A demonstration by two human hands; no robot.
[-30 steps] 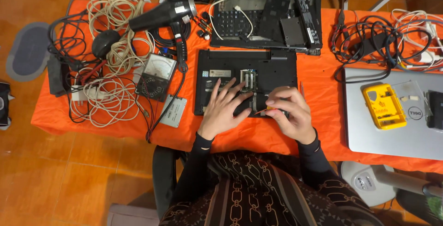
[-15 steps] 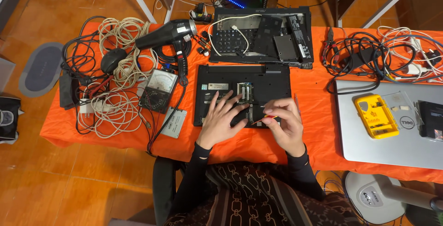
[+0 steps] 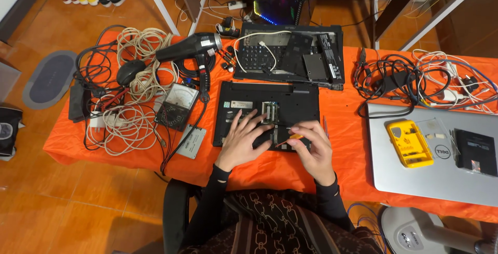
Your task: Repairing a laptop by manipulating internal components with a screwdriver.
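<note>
A black laptop (image 3: 290, 104) lies upside down on the orange table (image 3: 342, 129), its underside partly opened with memory modules showing. My left hand (image 3: 243, 139) rests flat on its near edge, fingers spread. My right hand (image 3: 314, 151) holds a small orange-handled screwdriver (image 3: 287, 140), tip pointing left at the laptop's underside close to the left fingertips. Dark sleeves cover both forearms.
Behind the laptop lies a second opened black laptop (image 3: 290, 54). To the left are a black hair dryer (image 3: 189, 48), an analog multimeter (image 3: 176, 106), a flat drive (image 3: 191, 141) and coiled cables (image 3: 127, 124). On the right: a silver laptop (image 3: 441, 173) bearing a yellow case (image 3: 410, 142), tangled wires (image 3: 415, 78).
The view has shifted, so everything sits lower in the frame. My hands stay on the laptop; the right hand has moved slightly right and the screwdriver shows more clearly.
</note>
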